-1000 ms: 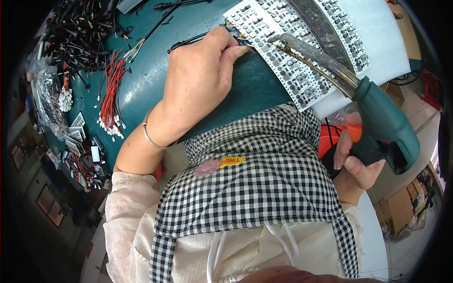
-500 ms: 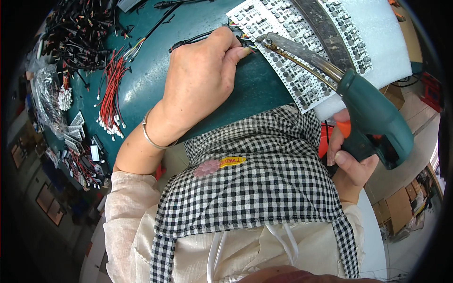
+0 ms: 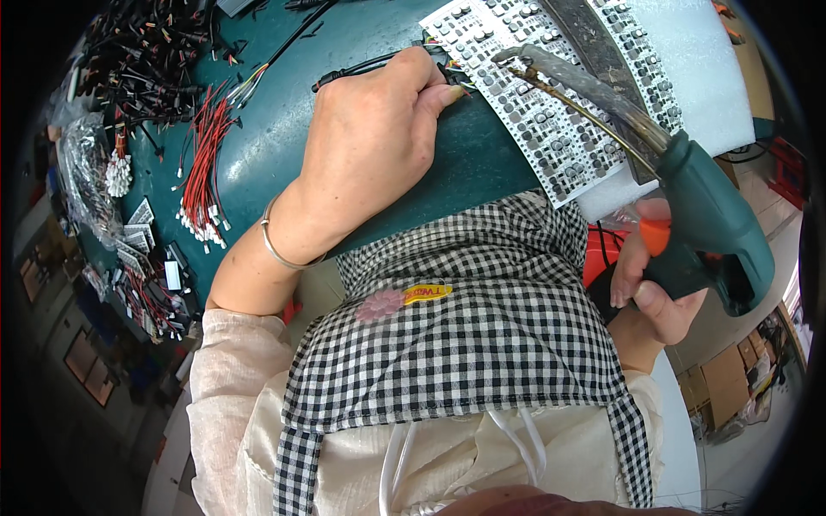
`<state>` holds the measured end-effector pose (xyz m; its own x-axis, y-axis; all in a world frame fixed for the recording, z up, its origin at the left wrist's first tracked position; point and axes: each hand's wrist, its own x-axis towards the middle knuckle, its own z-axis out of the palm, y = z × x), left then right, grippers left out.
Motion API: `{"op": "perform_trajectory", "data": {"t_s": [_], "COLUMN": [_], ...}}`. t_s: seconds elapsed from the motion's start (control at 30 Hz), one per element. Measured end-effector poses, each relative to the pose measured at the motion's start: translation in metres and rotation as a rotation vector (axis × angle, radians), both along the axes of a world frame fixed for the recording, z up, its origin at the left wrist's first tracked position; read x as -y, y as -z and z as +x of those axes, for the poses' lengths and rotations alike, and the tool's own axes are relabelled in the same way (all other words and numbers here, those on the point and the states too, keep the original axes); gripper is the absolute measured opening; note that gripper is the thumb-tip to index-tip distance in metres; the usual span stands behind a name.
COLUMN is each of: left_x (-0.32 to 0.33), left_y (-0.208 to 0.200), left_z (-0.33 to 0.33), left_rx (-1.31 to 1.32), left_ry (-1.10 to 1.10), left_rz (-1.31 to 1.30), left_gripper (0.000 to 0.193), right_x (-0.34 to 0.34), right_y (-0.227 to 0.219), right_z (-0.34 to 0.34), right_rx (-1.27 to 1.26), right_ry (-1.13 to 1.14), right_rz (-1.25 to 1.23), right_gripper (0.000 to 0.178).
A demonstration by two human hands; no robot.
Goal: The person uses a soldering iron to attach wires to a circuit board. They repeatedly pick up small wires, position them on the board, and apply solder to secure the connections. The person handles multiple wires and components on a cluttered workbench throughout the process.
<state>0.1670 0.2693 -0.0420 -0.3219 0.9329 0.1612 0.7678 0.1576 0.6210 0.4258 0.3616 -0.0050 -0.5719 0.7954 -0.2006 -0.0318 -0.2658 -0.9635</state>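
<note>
My left hand (image 3: 379, 129) is pinched shut on a black cable (image 3: 366, 69) at the left edge of a white circuit board panel (image 3: 525, 95). Thin coloured wire ends from the cable reach the board's edge. My right hand (image 3: 654, 288) grips the handle of a green soldering gun (image 3: 710, 198) with an orange trigger. Its dark, worn tip sits above the panel, apart from the wires. Rows of small components cover the panel, and a dark flat bar (image 3: 594, 60) lies across it.
White foam (image 3: 705, 77) lies under the panel on the green table (image 3: 284, 129). Red wires with white connectors (image 3: 202, 172) lie to the left, beside a heap of black cables (image 3: 146, 60). A clear plastic bag (image 3: 86, 181) rests at the far left. Cardboard boxes (image 3: 727, 383) stand on the floor at right.
The soldering gun has drawn back to the right, its tip leaving the wires at the board's edge. My left hand and the panel have shifted only very slightly right in view.
</note>
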Motion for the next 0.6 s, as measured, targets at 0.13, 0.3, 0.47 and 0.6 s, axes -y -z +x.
{"op": "perform_trajectory", "data": {"t_s": [0.13,0.3,0.47,0.6], "left_x": [0.0026,0.0021,0.0017,0.0026], "left_y": [-0.0006,0.0023,0.0017,0.0017], "left_z": [0.0018,0.0018,0.0005,0.0008], "left_rx": [-0.006,-0.011,-0.021,-0.02], "left_ry": [-0.017,-0.012,-0.006,-0.02], "left_rz": [-0.017,-0.004,-0.031,-0.042], "left_gripper": [0.008,0.008,0.007,0.007], "right_x": [0.0,0.0069,0.0035,0.0028], "right_y": [0.0029,0.0009,-0.0017,-0.0026], "right_z": [0.0034,0.0039,0.0055,0.0065], "right_rx": [0.003,0.061,0.082,0.089], "right_ry": [0.005,0.043,0.015,0.017], "right_rz": [0.02,-0.015,0.015,0.036], "right_gripper": [0.073,0.071,0.07,0.07]}}
